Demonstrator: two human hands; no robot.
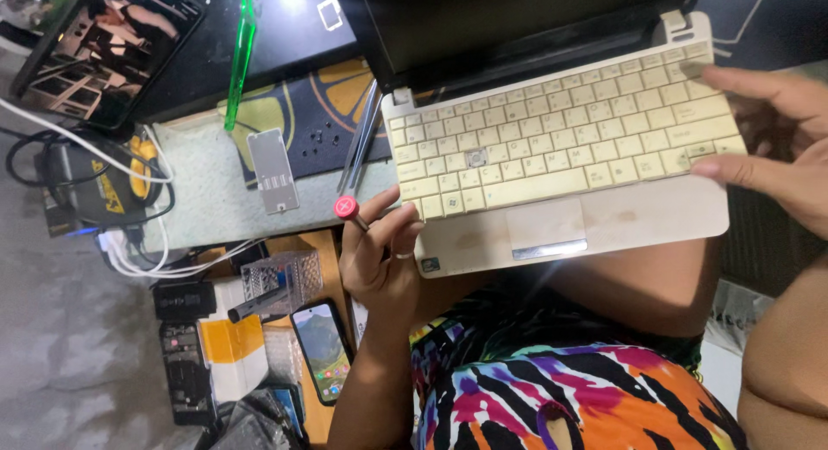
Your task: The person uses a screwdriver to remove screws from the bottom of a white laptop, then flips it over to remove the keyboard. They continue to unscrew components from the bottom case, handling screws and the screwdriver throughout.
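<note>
A small cream-coloured laptop lies open in front of me, its keyboard yellowed and one key missing near the middle. My left hand is at the laptop's front left corner and holds a thin screwdriver with a red cap, fingers curled round it. My right hand grips the laptop's right edge, thumb on the palm rest side and fingers over the upper right keys. The dark screen leans back at the top.
A grey work mat lies to the left with a small metal plate, tweezers and a green tool. A tablet, cables, a phone and small boxes crowd the left side.
</note>
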